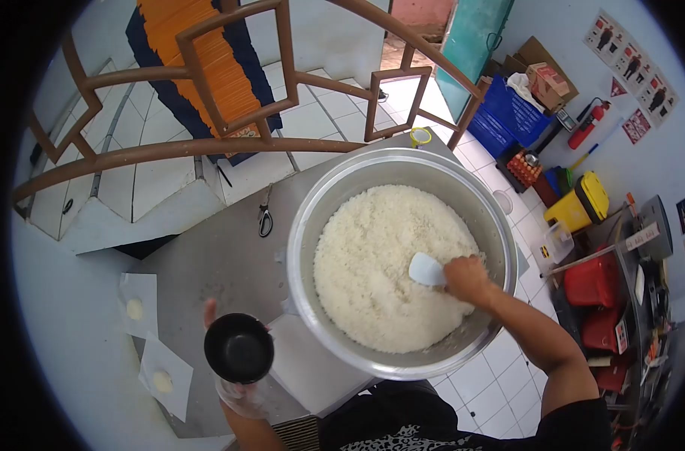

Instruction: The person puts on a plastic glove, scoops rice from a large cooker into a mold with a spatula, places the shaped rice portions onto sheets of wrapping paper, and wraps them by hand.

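Observation:
A large metal pot (pixel 301 248) full of cooked white rice (pixel 380 248) stands on the grey table (pixel 222 259). Inside its rim, at the right, my right hand (pixel 466 279) is closed around a white rice paddle (pixel 426 269), whose blade touches the rice. My left hand (pixel 241 392), in what looks like a clear plastic glove, holds a black bowl (pixel 238 347) left of the pot; no rice shows in the bowl. Beside that hand lies a stack of white paper sheets (pixel 312 361).
Two paper sheets (pixel 141 289) with small pale mounds lie at the table's left edge. Scissors (pixel 265 222) lie near the back, and a yellow-rimmed strainer (pixel 420 137) sits behind the pot. A brown railing (pixel 207 150) runs along the stairs.

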Available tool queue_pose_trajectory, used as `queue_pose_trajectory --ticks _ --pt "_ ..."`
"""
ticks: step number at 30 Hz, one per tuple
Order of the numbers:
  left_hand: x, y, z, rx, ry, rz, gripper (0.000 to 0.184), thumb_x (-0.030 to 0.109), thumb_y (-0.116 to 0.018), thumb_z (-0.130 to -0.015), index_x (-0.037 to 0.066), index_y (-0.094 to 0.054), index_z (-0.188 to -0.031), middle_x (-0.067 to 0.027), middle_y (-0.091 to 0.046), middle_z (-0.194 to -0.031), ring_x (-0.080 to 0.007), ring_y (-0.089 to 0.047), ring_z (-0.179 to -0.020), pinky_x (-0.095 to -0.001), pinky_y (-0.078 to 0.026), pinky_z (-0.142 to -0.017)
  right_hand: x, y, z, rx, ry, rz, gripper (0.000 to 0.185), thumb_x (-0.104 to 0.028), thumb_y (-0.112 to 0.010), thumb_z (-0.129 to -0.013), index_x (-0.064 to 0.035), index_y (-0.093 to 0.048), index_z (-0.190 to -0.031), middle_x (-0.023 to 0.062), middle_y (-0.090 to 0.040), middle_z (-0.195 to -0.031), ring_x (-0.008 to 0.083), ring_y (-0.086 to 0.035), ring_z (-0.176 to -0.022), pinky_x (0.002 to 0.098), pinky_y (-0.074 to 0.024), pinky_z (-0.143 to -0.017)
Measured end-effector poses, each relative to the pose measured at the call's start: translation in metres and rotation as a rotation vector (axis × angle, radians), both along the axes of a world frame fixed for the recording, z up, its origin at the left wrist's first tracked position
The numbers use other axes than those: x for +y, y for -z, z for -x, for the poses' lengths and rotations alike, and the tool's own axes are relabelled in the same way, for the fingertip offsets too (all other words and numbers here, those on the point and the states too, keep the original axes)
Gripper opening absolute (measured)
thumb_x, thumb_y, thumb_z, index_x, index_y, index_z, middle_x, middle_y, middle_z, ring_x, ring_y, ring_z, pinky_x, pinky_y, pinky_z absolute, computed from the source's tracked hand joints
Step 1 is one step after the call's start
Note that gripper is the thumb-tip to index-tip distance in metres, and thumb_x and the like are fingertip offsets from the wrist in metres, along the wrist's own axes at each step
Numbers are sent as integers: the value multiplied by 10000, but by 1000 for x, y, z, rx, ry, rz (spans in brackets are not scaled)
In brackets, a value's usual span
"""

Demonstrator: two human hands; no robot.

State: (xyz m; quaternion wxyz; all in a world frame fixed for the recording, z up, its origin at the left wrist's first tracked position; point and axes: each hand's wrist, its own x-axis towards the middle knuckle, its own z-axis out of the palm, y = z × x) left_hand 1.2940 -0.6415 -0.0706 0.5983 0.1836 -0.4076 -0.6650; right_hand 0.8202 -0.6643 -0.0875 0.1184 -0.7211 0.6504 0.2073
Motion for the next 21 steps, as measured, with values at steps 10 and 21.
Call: queue_pose_trajectory --ticks 10,21 --pt "34 -30 146 -785 -405 -192 1152 328 -1048 -469 91 -407 -1396 -87 -617 -1171 -221 -646 -1092 -337 -553 -938 -83 -64 46 -142 -196 2 235 -159 -625 -904 2 -685 -1064 199 -735 -943 354 -728 -920 456 -551 -789" --pt "49 18 206 -1274 -735 95 1059 407 -1023 -508 90 -448 -1339 -128 -660 -1100 -330 -677 -966 -450 -551 -857 -197 41 -21 -185 -685 167 238 -239 -584 -953 -37 -704 -911 140 -762 -890 317 -748 -825 422 -584 -725"
